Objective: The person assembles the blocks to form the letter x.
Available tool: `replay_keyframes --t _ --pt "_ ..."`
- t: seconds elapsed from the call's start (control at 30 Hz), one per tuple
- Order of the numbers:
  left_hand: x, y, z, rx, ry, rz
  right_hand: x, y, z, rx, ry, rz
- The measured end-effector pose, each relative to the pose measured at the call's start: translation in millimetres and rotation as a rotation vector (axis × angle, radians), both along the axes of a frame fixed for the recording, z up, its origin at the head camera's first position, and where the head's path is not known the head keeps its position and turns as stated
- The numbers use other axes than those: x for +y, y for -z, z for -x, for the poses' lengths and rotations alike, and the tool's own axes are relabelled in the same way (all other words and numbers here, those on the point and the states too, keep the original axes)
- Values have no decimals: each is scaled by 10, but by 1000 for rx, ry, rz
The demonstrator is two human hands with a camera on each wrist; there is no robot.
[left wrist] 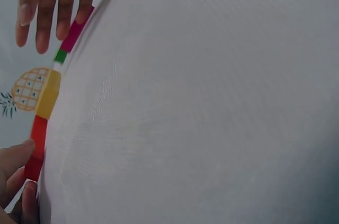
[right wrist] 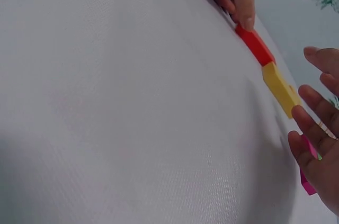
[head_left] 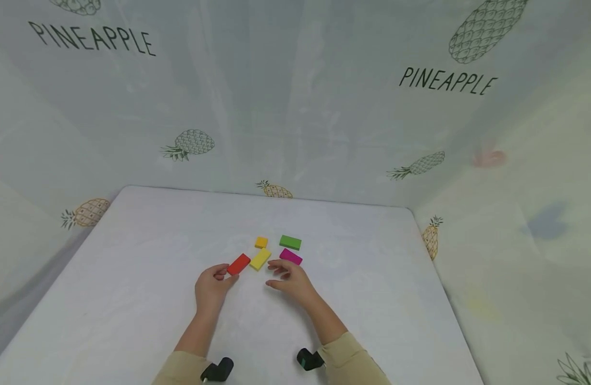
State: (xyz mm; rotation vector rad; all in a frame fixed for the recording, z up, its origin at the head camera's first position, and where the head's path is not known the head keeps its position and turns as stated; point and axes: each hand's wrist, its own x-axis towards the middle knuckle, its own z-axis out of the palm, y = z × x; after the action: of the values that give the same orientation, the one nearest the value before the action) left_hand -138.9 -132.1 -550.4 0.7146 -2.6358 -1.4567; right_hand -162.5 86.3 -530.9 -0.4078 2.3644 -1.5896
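My left hand (head_left: 211,287) pinches a red rectangular block (head_left: 239,264) between thumb and fingers at its near left end. In the left wrist view, the thumb and fingertips lie on that red block (left wrist: 37,144). Right beside it is a yellow block (head_left: 260,259), its end close to the red one's corner. My right hand (head_left: 294,282) holds nothing; its fingers are spread and relaxed, just right of the yellow block. Its fingers are close to a magenta block (head_left: 292,256), which they partly cover in the right wrist view.
Behind these lie a small orange-yellow block (head_left: 261,242) and a green block (head_left: 290,242). All are on a table with a white cover (head_left: 132,256). A pineapple-print curtain (head_left: 257,107) hangs past the table's far edge and along its sides.
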Motion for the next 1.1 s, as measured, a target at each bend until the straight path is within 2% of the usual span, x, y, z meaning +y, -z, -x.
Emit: replay_keyframes --t 0.3,0.43,0.73,0.83,0.97,1.1 --pt "4 -57 6 -36 -13 23 30 24 -13 9 14 56" --pt "15 -65 -6 -27 -14 27 37 27 -29 21 21 29" --pt "24 -34 -20 31 -17 60 46 41 -72 35 28 62" --pt "21 -37 -34 72 -18 42 45 -31 -105 34 28 91" --pt "27 -66 -73 112 -12 9 51 -240 -193 17 37 130" --pt "48 -112 -135 89 2 -15 46 -397 -285 -19 77 119"
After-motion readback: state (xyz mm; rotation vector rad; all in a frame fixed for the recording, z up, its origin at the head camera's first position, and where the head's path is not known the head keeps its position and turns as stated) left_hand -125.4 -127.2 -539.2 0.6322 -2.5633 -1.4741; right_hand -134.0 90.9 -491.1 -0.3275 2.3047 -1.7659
